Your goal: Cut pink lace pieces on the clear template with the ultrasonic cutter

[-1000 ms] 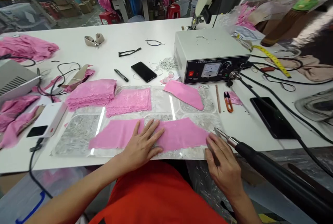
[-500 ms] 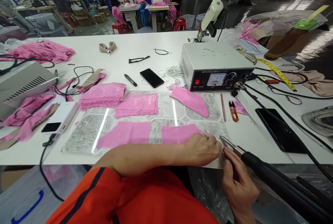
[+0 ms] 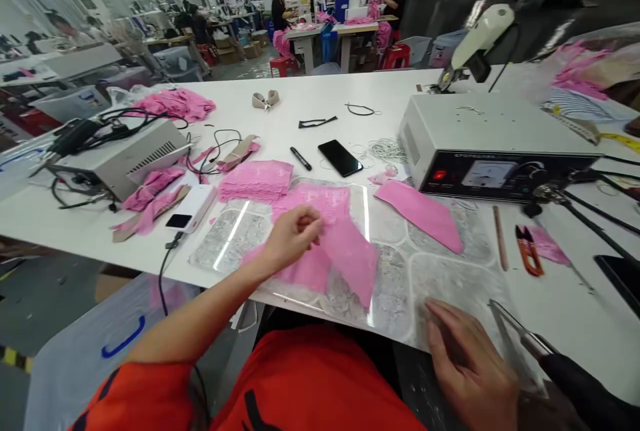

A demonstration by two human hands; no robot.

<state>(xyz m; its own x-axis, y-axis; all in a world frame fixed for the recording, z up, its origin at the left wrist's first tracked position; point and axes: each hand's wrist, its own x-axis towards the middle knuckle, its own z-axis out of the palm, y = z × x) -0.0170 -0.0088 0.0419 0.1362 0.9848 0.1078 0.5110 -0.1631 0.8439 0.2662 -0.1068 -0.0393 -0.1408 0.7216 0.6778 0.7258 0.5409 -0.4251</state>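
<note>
My left hand [image 3: 295, 236] is over the middle of the mat, its fingers curled and pinching the upper edge of a pink fabric piece [image 3: 353, 259]. That piece hangs partly over another flat pink piece [image 3: 307, 269] and in front of a stack of pink pieces [image 3: 333, 199]. My right hand [image 3: 470, 357] is by the mat's front edge, thumb and forefinger apart, with nothing visible between them. Just right of it, a black-handled tool [image 3: 575, 371] points its thin metal tip up and left. What supports the tool is out of sight.
A clear mat [image 3: 390, 284] covers the front of the white table. Another pink stack [image 3: 257, 179], a phone [image 3: 340, 157], a marker [image 3: 301, 158] and a single pink piece [image 3: 420, 212] lie around. A control box [image 3: 500, 144] with cables and orange snips [image 3: 529, 251] are right.
My left hand has moved left from the tool tip, carrying a pink piece over the other flat piece. My right hand's fingers have parted. The view has turned left.
</note>
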